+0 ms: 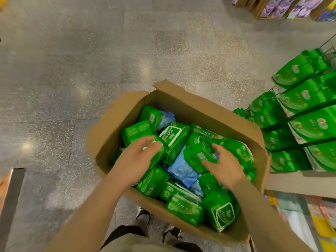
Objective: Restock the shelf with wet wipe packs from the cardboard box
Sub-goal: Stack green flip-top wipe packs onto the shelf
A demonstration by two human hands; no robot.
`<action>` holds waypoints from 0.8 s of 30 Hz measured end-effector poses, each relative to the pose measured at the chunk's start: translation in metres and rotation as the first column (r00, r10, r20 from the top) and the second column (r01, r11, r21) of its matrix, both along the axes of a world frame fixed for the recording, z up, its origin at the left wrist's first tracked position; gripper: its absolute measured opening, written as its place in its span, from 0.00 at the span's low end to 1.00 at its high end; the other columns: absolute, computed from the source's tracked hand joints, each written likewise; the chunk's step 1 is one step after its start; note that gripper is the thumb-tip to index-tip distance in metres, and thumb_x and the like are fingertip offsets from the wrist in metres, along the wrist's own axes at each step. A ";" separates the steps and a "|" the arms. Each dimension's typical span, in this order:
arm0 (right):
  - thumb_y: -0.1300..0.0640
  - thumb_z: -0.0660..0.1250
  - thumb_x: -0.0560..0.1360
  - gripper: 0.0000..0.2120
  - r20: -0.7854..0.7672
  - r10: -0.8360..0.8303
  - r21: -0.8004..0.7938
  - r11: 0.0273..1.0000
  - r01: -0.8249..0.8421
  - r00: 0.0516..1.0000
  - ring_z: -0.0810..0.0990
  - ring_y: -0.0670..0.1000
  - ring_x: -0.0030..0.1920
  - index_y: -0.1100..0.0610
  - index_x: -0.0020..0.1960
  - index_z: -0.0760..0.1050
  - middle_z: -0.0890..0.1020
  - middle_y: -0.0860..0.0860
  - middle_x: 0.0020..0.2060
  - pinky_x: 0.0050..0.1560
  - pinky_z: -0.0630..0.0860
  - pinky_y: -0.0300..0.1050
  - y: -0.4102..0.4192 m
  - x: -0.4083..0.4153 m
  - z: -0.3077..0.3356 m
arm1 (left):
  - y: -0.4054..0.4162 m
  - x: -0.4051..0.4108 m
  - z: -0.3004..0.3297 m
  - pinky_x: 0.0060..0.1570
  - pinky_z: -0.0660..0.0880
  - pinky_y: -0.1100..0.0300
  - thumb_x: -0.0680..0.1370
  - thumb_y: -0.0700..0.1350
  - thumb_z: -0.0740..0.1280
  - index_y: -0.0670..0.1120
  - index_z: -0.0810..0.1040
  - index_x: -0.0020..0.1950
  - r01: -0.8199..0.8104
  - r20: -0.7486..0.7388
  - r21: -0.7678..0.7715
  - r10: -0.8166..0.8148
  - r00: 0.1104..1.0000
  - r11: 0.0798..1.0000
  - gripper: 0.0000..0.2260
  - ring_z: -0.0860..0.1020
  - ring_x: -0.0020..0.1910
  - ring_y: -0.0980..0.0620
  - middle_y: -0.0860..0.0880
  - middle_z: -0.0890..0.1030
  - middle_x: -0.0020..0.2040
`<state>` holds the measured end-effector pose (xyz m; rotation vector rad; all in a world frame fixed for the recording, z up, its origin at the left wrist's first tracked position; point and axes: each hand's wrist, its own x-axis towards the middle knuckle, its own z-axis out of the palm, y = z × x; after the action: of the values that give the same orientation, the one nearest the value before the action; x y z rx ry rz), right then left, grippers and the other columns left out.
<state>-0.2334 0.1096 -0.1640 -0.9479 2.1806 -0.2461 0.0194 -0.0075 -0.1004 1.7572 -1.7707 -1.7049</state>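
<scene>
An open cardboard box [205,110] stands on the floor, filled with several green wet wipe packs and a few blue packs [181,170]. My left hand [134,160] reaches into the box and rests on a green pack [156,151], fingers slightly bent over its top. My right hand [223,168] curls its fingers and thumb around another green pack [198,159] near the box's middle. At the right, the shelf [300,180] holds rows of the same green packs [309,124], stacked in tiers.
Speckled grey floor [91,60] spreads to the left and beyond the box. Purple packaged goods [291,6] sit on a far shelf at top right. A lower shelf with mixed coloured items [300,215] lies under the green packs. My shoes [143,215] stand by the box.
</scene>
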 end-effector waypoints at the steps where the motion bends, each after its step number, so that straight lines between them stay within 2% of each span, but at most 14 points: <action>1: 0.46 0.74 0.76 0.40 -0.016 0.013 0.016 1.000 -0.012 1.000 0.69 0.57 0.75 0.53 0.82 0.59 0.69 0.55 0.76 0.74 0.67 0.52 -0.007 -0.003 -0.012 | -0.006 0.001 -0.006 0.55 0.67 0.62 0.81 0.63 0.63 0.61 0.75 0.71 0.012 0.008 0.005 -0.012 1.000 1.000 0.20 0.73 0.58 0.62 0.60 0.75 0.67; 3: 0.47 0.76 0.75 0.44 -0.074 0.055 0.058 0.997 -0.050 0.996 0.63 0.58 0.78 0.54 0.83 0.56 0.66 0.56 0.78 0.78 0.61 0.54 -0.018 -0.007 -0.035 | -0.014 0.004 -0.019 0.54 0.67 0.63 0.80 0.63 0.63 0.61 0.75 0.71 0.018 0.023 0.028 -0.019 1.000 0.999 0.20 0.73 0.59 0.61 0.62 0.75 0.65; 5: 0.49 0.78 0.73 0.48 -0.119 0.092 0.087 0.993 -0.082 0.989 0.59 0.59 0.79 0.56 0.83 0.53 0.63 0.57 0.79 0.79 0.56 0.52 -0.027 -0.009 -0.056 | -0.018 0.009 -0.031 0.49 0.67 0.68 0.80 0.62 0.64 0.61 0.75 0.70 0.035 0.028 0.069 -0.037 0.999 0.997 0.19 0.74 0.56 0.65 0.65 0.76 0.60; 7: 0.51 0.79 0.71 0.52 -0.093 0.086 0.110 0.991 -0.076 0.992 0.58 0.58 0.79 0.56 0.83 0.50 0.61 0.56 0.80 0.79 0.55 0.52 -0.033 -0.011 -0.074 | -0.019 0.016 -0.042 0.49 0.67 0.68 0.80 0.62 0.64 0.62 0.76 0.68 0.048 0.044 0.103 -0.053 0.998 0.994 0.17 0.74 0.54 0.69 0.68 0.76 0.57; 10: 0.55 0.81 0.68 0.52 0.004 0.027 0.145 0.989 -0.028 1.000 0.67 0.58 0.75 0.55 0.83 0.54 0.67 0.57 0.76 0.76 0.66 0.56 -0.034 -0.015 -0.089 | -0.017 0.025 -0.056 0.61 0.74 0.56 0.79 0.63 0.66 0.64 0.79 0.63 -0.014 0.048 0.161 0.006 0.999 0.987 0.14 0.79 0.58 0.61 0.63 0.81 0.57; 12: 0.58 0.82 0.67 0.45 -0.022 0.033 0.126 0.992 -0.030 0.999 0.72 0.58 0.69 0.57 0.78 0.63 0.72 0.57 0.69 0.71 0.70 0.53 -0.028 -0.013 -0.093 | -0.016 0.027 -0.062 0.63 0.77 0.50 0.79 0.62 0.67 0.63 0.81 0.59 -0.093 0.018 0.218 0.091 0.996 0.972 0.11 0.81 0.56 0.58 0.62 0.83 0.56; 14: 0.58 0.82 0.67 0.36 -0.107 0.076 0.070 0.995 -0.069 0.991 0.73 0.59 0.64 0.58 0.70 0.70 0.74 0.56 0.61 0.64 0.71 0.51 -0.020 -0.009 -0.089 | -0.015 0.023 -0.063 0.60 0.79 0.49 0.81 0.59 0.67 0.61 0.82 0.57 -0.149 -0.018 0.299 0.162 0.987 0.943 0.08 0.83 0.53 0.56 0.60 0.85 0.55; 16: 0.57 0.83 0.66 0.31 -0.209 0.149 -0.025 0.987 -0.158 0.967 0.73 0.59 0.60 0.55 0.64 0.73 0.75 0.54 0.57 0.59 0.73 0.54 -0.009 -0.002 -0.079 | -0.014 0.016 -0.061 0.57 0.81 0.50 0.82 0.56 0.67 0.57 0.81 0.59 -0.179 -0.050 0.396 0.215 0.975 0.901 0.09 0.85 0.53 0.52 0.56 0.86 0.55; 18: 0.61 0.83 0.62 0.32 -0.333 0.225 -0.126 0.952 -0.279 0.916 0.73 0.59 0.57 0.51 0.62 0.74 0.76 0.52 0.56 0.55 0.73 0.57 0.003 0.004 -0.069 | -0.013 0.009 -0.061 0.56 0.82 0.50 0.82 0.54 0.66 0.53 0.81 0.61 -0.194 -0.068 0.485 0.258 0.964 0.853 0.10 0.85 0.54 0.48 0.52 0.86 0.56; 20: 0.67 0.81 0.57 0.35 -0.429 0.223 -0.259 0.898 -0.356 0.875 0.74 0.60 0.58 0.51 0.61 0.75 0.78 0.51 0.58 0.56 0.72 0.58 0.011 0.012 -0.056 | -0.009 0.003 -0.061 0.57 0.82 0.49 0.83 0.52 0.64 0.49 0.81 0.62 -0.210 -0.082 0.556 0.304 0.949 0.804 0.12 0.85 0.56 0.44 0.50 0.86 0.56; 24: 0.77 0.73 0.52 0.39 -0.460 0.176 -0.474 0.780 -0.408 0.870 0.72 0.61 0.61 0.53 0.60 0.75 0.77 0.53 0.60 0.63 0.68 0.54 0.021 0.034 -0.023 | 0.002 -0.007 -0.061 0.58 0.80 0.46 0.85 0.55 0.60 0.46 0.79 0.66 -0.187 -0.115 0.668 0.348 0.930 0.720 0.17 0.83 0.58 0.40 0.46 0.84 0.59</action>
<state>-0.1994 0.1308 -0.1867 -1.7994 2.3059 -0.6101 0.0124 -0.0056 -0.1610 1.7967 -0.7914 -2.4389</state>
